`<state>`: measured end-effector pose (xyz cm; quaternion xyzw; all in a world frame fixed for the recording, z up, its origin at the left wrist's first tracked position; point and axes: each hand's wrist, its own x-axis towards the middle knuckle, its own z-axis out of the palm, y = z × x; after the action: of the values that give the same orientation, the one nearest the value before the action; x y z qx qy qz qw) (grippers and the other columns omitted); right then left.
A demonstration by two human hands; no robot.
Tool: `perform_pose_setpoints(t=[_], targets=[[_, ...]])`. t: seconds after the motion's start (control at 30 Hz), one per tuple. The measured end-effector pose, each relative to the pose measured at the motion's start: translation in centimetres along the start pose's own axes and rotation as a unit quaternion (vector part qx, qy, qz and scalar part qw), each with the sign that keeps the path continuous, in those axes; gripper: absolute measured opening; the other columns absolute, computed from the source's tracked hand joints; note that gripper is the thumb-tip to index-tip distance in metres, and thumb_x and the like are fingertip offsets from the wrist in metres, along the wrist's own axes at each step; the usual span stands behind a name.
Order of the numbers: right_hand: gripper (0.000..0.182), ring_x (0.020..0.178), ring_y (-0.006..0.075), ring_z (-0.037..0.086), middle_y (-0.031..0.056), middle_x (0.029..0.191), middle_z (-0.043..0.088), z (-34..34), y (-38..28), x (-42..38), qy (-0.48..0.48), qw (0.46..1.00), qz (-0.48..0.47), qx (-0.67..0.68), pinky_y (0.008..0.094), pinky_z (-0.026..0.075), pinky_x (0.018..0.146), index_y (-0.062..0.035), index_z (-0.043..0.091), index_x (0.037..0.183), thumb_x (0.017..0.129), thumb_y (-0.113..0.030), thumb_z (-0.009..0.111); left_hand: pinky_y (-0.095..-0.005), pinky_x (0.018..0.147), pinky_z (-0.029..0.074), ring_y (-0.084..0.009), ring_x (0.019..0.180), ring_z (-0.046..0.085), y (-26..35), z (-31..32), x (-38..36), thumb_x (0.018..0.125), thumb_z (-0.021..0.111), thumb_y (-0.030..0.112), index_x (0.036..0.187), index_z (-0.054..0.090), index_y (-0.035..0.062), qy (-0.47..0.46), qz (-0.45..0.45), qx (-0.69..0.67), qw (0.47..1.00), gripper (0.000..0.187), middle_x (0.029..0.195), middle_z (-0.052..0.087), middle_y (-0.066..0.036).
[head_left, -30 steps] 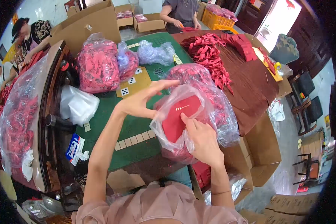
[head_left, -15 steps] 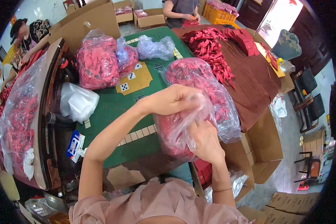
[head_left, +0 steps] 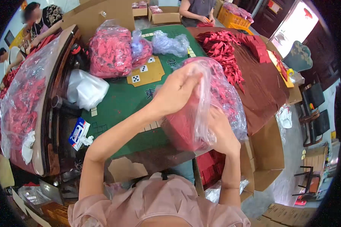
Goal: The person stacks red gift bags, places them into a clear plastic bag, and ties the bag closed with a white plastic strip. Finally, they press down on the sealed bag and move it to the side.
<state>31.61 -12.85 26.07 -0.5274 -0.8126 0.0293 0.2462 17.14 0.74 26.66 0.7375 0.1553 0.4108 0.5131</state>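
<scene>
A clear plastic bag of red items [head_left: 182,126] stands at the near right part of the green table [head_left: 117,102]. My left hand [head_left: 180,87] pinches the bag's gathered upper edge and holds it up. Lower on the right side of the same bag is my right hand [head_left: 219,130], its fingers partly hidden by the plastic. Behind them lies a large bag of red ribbon-like pieces [head_left: 231,102]. Another full bag [head_left: 110,51] and a smaller one [head_left: 142,53] stand at the table's far left.
Loose red pieces [head_left: 219,47] lie on a brown cloth [head_left: 259,87] at right. An open cardboard box [head_left: 267,151] is below it. White plastic [head_left: 87,89] and a tissue pack [head_left: 78,132] sit at left. Co-workers [head_left: 199,11] [head_left: 41,20] are beyond the table.
My left hand has risen, drawing the bag's plastic upward into a taller fold. My right hand has moved slightly up and right. The whole view has shifted a little.
</scene>
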Motion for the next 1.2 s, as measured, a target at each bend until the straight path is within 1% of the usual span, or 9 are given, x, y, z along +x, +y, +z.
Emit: perform_pose_setpoints(t=[0.23,0.37,0.47,0.53,0.67,0.83,0.9,1.13,1.2], targets=[[0.04,0.106,0.0371,0.05,0.0168,0.106,0.054,1.0,1.2,5.2,-0.056,0.997,-0.043,0.027,0.0447,0.039,0.088,-0.0007,0.051,0.111,0.072,-0.006,0.058,-0.0296,0.068,0.042,-0.0118,0.072,0.046,2.4,-4.5,-5.2,0.101,0.044,0.019,0.093,0.051,0.0014,0.148,-0.051,0.058,0.986,0.02,0.075,0.051,-0.003],[0.042,0.102,0.035,0.052,0.0153,0.102,0.054,3.6,1.1,7.7,-0.031,0.993,-0.114,0.028,0.0439,0.039,0.083,-0.0013,0.052,0.109,0.068,-0.004,0.061,-0.0383,0.077,0.048,-0.0338,0.087,0.065,0.1,-5.9,-7.1,0.099,0.047,0.022,0.122,0.053,-0.0013,0.212,-0.082,0.123,0.966,0.033,0.095,0.065,-0.023],[0.042,0.098,0.0338,0.053,0.0134,0.099,0.055,4.7,0.1,8.8,-0.053,0.991,-0.122,0.011,0.0431,0.039,0.08,-0.002,0.052,0.108,0.067,-0.002,0.061,-0.0484,0.073,0.048,-0.046,0.088,0.06,-1.7,-6.6,-7.4,0.097,0.046,0.023,0.12,0.052,-0.0038,0.245,-0.034,0.249,0.936,0.036,0.092,0.063,-0.028],[0.039,0.097,0.0341,0.054,0.014,0.098,0.056,6.0,-0.1,9.1,-0.056,0.991,-0.122,-0.002,0.0434,0.039,0.08,-0.0024,0.053,0.106,0.067,-0.003,0.061,-0.0528,0.07,0.046,-0.0475,0.083,0.06,-1.9,-6.8,-7.8,0.095,0.046,0.02,0.12,0.05,-0.0032,0.196,-0.122,0.307,0.923,0.034,0.087,0.063,-0.029],[0.035,0.097,0.0337,0.055,0.0152,0.097,0.057,7.5,-0.6,9.3,-0.104,0.99,-0.092,-0.037,0.0448,0.04,0.08,0.0001,0.053,0.104,0.071,-0.007,0.06,-0.0554,0.065,0.044,-0.0468,0.077,0.059,-3.5,-5.6,-8.1,0.088,0.049,0.011,0.1,0.048,0.0006,0.237,-0.044,0.354,0.904,0.016,0.078,0.061,-0.027],[0.032,0.096,0.0338,0.055,0.0161,0.096,0.056,8.5,0.0,8.7,-0.083,0.991,-0.1,-0.029,0.0453,0.04,0.079,0.0011,0.052,0.102,0.072,-0.005,0.059,-0.0547,0.065,0.044,-0.047,0.077,0.059,-3.7,-5.1,-8.4,0.085,0.049,0.007,0.101,0.047,-0.0013,0.207,-0.103,0.329,0.915,0.018,0.081,0.061,-0.028],[0.033,0.096,0.0341,0.055,0.0163,0.096,0.056,8.6,-0.1,8.3,-0.091,0.992,-0.088,-0.019,0.0449,0.04,0.078,0.0016,0.051,0.102,0.071,-0.003,0.059,-0.0503,0.072,0.045,-0.0453,0.086,0.06,-3.2,-5.0,-8.8,0.09,0.049,0.009,0.122,0.048,-0.0106,0.18,-0.15,0.296,0.926,0.038,0.089,0.061,-0.03],[0.025,0.09,0.0333,0.055,0.0143,0.091,0.054,8.7,-0.4,8.0,-0.077,0.993,-0.082,-0.024,0.0446,0.039,0.074,0.0004,0.051,0.097,0.072,-0.001,0.057,-0.0445,0.063,0.045,-0.0442,0.076,0.059,-4.2,-4.9,-8.6,0.091,0.049,0.01,0.107,0.054,-0.0016,0.277,-0.107,0.148,0.944,0.02,0.077,0.058,-0.028],[0.028,0.09,0.0333,0.054,0.0144,0.092,0.054,8.5,-0.2,8.0,-0.071,0.992,-0.097,-0.034,0.0444,0.039,0.074,0.001,0.052,0.101,0.074,-0.003,0.057,-0.0395,0.064,0.047,-0.0334,0.073,0.063,-4.7,-6.0,-8.4,0.093,0.05,0.014,0.105,0.057,-0.0021,0.247,-0.117,0.147,0.951,0.021,0.079,0.063,-0.021]])
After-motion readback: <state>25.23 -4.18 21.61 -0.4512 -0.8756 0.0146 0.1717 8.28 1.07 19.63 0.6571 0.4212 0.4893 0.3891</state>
